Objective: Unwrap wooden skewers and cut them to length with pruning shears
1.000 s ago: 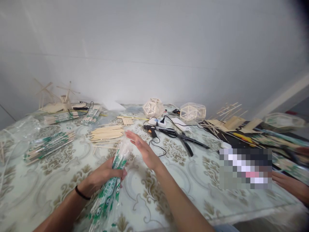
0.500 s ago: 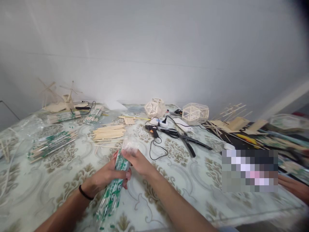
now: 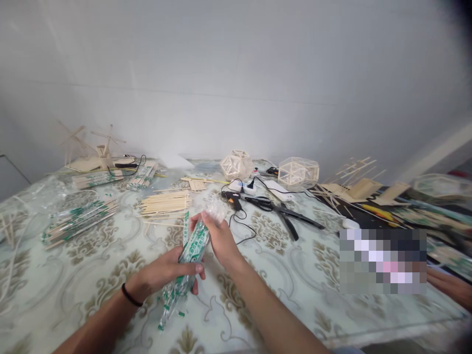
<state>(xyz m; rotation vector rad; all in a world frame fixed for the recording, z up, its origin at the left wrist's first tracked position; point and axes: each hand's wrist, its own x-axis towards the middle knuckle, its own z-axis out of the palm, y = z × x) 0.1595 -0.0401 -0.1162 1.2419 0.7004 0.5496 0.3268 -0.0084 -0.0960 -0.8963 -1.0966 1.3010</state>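
A bundle of paired chopsticks in clear wrappers with green print (image 3: 194, 248) is held between my two hands, tilted above the table. My left hand (image 3: 171, 269), with a black band on its wrist, wraps around the lower middle of the bundle, its thumb across the front. My right hand (image 3: 220, 240) closes on the bundle's upper end, where clear crinkled plastic (image 3: 216, 209) sticks out; some of its fingers are hidden. One wrapped chopstick pack (image 3: 186, 228) stands apart from the bundle on its left side. Just beyond lies a pile of bare chopsticks (image 3: 165, 203).
Wrapped chopsticks (image 3: 83, 221) lie at the left. Beyond my right hand are a glue gun (image 3: 233, 198), black-handled scissors (image 3: 285, 215) and a power strip (image 3: 241, 187). Stick-built polyhedra (image 3: 236, 165) stand at the back. Another person's hand (image 3: 448, 285) is at the right edge, beside a blurred patch.
The bundle has moved up and to the right with my right hand and spread at its lower end. One wrapped pack now stands out from its left side.
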